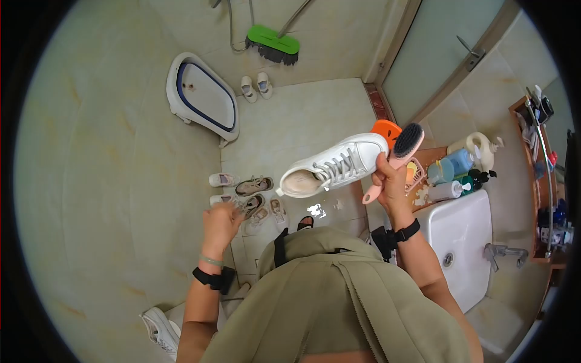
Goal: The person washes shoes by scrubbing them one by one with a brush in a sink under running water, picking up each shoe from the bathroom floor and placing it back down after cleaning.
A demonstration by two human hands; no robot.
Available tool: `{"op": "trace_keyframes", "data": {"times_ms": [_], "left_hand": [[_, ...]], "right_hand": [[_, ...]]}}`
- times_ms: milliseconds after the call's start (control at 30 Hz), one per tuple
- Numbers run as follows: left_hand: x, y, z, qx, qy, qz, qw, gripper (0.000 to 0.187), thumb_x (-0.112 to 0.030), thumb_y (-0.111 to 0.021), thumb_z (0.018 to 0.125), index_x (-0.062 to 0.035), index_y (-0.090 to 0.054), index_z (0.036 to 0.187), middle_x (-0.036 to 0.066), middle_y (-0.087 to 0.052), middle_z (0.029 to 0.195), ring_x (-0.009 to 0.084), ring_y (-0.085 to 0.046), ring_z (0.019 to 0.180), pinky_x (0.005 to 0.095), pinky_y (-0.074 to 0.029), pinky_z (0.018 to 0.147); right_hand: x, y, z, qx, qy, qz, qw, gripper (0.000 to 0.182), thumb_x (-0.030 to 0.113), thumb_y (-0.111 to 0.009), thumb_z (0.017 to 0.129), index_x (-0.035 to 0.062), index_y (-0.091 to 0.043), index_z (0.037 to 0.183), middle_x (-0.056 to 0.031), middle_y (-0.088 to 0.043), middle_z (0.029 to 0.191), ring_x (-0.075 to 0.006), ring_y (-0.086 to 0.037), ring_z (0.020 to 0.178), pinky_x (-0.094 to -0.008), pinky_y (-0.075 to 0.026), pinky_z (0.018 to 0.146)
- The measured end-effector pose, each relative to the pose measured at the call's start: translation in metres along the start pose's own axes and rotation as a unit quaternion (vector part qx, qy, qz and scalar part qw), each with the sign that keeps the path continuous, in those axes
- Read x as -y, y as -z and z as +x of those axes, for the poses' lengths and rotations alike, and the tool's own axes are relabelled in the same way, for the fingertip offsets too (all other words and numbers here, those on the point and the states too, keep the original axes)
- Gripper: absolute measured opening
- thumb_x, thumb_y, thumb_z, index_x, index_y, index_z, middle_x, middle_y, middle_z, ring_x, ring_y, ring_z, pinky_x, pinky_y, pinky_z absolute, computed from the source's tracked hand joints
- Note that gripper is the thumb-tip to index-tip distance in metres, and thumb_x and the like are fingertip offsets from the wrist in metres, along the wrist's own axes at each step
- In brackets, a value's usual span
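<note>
A white lace-up sneaker (pixel 336 164) is held up in front of me, its toe pointing right and its opening facing me. My right hand (pixel 390 184) is closed around the pink handle of a scrub brush (pixel 408 140) with dark bristles turned up, and its thumb and fingers also grip the sneaker's toe. To the left, my left hand (pixel 221 228) is raised apart from the sneaker, above several shoes on the floor. Its fingers are smeared by motion, and I cannot make out anything in them.
Bottles (pixel 463 160) and a pink soap dish (pixel 415 172) stand beside the white sink (pixel 463 254) at right. An orange item (pixel 385 128) is behind the sneaker's toe. A folding baby bath (pixel 203 97), white shoes (pixel 257 88) and a green broom (pixel 273 43) are farther off. Another white sneaker (pixel 160 331) lies lower left.
</note>
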State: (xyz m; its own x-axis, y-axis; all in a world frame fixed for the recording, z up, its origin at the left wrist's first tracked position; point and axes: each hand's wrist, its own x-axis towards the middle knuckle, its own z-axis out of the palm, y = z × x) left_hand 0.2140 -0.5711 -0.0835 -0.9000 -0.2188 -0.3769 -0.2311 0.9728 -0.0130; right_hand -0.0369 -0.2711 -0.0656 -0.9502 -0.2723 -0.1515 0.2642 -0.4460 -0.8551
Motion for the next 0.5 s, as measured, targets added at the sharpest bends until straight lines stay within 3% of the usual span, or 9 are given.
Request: {"op": "trace_keyframes", "data": {"times_ms": [33, 67, 100, 167, 200, 267, 300, 367, 500], "left_hand": [[-0.012, 0.012, 0.01, -0.108, 0.064, -0.279, 0.952, 0.029, -0.014, -0.063, 0.087, -0.0023, -0.061, 0.113, 0.008, -0.064, 0.098, 0.0155, -0.06, 0.098, 0.0262, -0.049, 0.078], [-0.026, 0.024, 0.017, -0.209, 0.127, -0.532, 0.811, 0.031, -0.015, -0.063, 0.087, -0.0016, -0.06, 0.115, 0.006, -0.065, 0.092, 0.0122, -0.063, 0.088, 0.0221, -0.049, 0.071], [-0.043, 0.038, 0.022, -0.212, 0.133, -0.534, 0.807, 0.031, -0.015, -0.063, 0.087, -0.0016, -0.06, 0.115, 0.006, -0.065, 0.092, 0.0122, -0.063, 0.088, 0.0221, -0.049, 0.071], [-0.075, 0.064, 0.028, -0.022, 0.027, -0.711, 0.702, 0.038, -0.019, -0.067, 0.086, 0.0018, -0.058, 0.117, 0.003, -0.063, 0.088, 0.0057, -0.058, 0.075, 0.0203, -0.046, 0.063], [-0.087, 0.058, 0.036, -0.028, 0.033, -0.712, 0.701, 0.038, -0.019, -0.067, 0.086, 0.0018, -0.058, 0.117, 0.003, -0.063, 0.088, 0.0057, -0.058, 0.075, 0.0203, -0.046, 0.063], [-0.106, 0.045, 0.056, -0.151, -0.028, -0.632, 0.76, 0.036, -0.019, -0.063, 0.088, 0.0024, -0.058, 0.117, 0.002, -0.063, 0.084, 0.0037, -0.055, 0.066, 0.0197, -0.043, 0.055], [-0.112, 0.048, 0.058, -0.151, -0.024, -0.632, 0.76, 0.036, -0.019, -0.063, 0.088, 0.0024, -0.058, 0.117, 0.002, -0.063, 0.084, 0.0037, -0.055, 0.066, 0.0197, -0.043, 0.055], [-0.123, 0.078, 0.057, -0.006, 0.049, -0.658, 0.751, 0.034, -0.018, -0.058, 0.09, 0.0035, -0.057, 0.117, 0.001, -0.061, 0.08, 0.0044, -0.052, 0.055, 0.0204, -0.038, 0.046], [-0.121, 0.061, 0.072, 0.021, 0.043, -0.679, 0.732, 0.037, -0.018, -0.057, 0.089, 0.0073, -0.056, 0.116, 0.004, -0.061, 0.081, 0.0085, -0.052, 0.053, 0.0233, -0.042, 0.046]], "right_hand": [[-0.001, 0.001, -0.001, 0.015, -0.01, 0.014, 1.0, 0.017, 0.013, -0.067, 0.087, 0.0063, -0.052, 0.092, 0.0036, -0.046, 0.065, -0.0035, -0.035, 0.046, -0.0191, -0.027, 0.04], [-0.004, 0.004, 0.0, 0.017, -0.015, 0.01, 1.0, 0.017, 0.014, -0.067, 0.087, 0.0073, -0.052, 0.091, 0.0047, -0.045, 0.064, -0.0034, -0.034, 0.046, -0.019, -0.027, 0.039], [-0.008, 0.007, 0.001, 0.023, -0.018, 0.006, 1.0, 0.017, 0.014, -0.067, 0.087, 0.0073, -0.052, 0.091, 0.0047, -0.045, 0.064, -0.0034, -0.034, 0.046, -0.019, -0.027, 0.039], [-0.016, 0.006, 0.003, 0.017, -0.047, 0.042, 0.998, 0.016, 0.015, -0.066, 0.088, 0.0077, -0.052, 0.091, 0.0055, -0.044, 0.064, -0.0034, -0.033, 0.046, -0.0192, -0.027, 0.04], [-0.016, 0.005, 0.001, 0.015, -0.069, 0.041, 0.997, 0.016, 0.015, -0.066, 0.089, 0.0087, -0.051, 0.091, 0.006, -0.043, 0.065, -0.0035, -0.032, 0.046, -0.0195, -0.027, 0.041], [-0.016, 0.0, -0.002, 0.021, -0.081, 0.046, 0.995, 0.016, 0.015, -0.066, 0.089, 0.0095, -0.051, 0.09, 0.006, -0.043, 0.065, -0.0035, -0.032, 0.046, -0.0195, -0.027, 0.041], [-0.016, 0.002, -0.003, 0.023, -0.09, 0.052, 0.994, 0.016, 0.016, -0.066, 0.089, 0.0102, -0.05, 0.09, 0.0061, -0.043, 0.065, -0.0034, -0.032, 0.047, -0.0195, -0.027, 0.041], [-0.018, 0.003, -0.005, 0.021, -0.098, 0.057, 0.993, 0.016, 0.016, -0.066, 0.089, 0.0107, -0.05, 0.089, 0.0062, -0.042, 0.065, -0.0034, -0.032, 0.047, -0.0194, -0.027, 0.041], [-0.022, 0.007, -0.007, 0.012, -0.113, 0.06, 0.992, 0.018, 0.016, -0.067, 0.088, 0.0116, -0.049, 0.088, 0.0064, -0.042, 0.066, -0.0031, -0.031, 0.047, -0.0191, -0.026, 0.042]]}}
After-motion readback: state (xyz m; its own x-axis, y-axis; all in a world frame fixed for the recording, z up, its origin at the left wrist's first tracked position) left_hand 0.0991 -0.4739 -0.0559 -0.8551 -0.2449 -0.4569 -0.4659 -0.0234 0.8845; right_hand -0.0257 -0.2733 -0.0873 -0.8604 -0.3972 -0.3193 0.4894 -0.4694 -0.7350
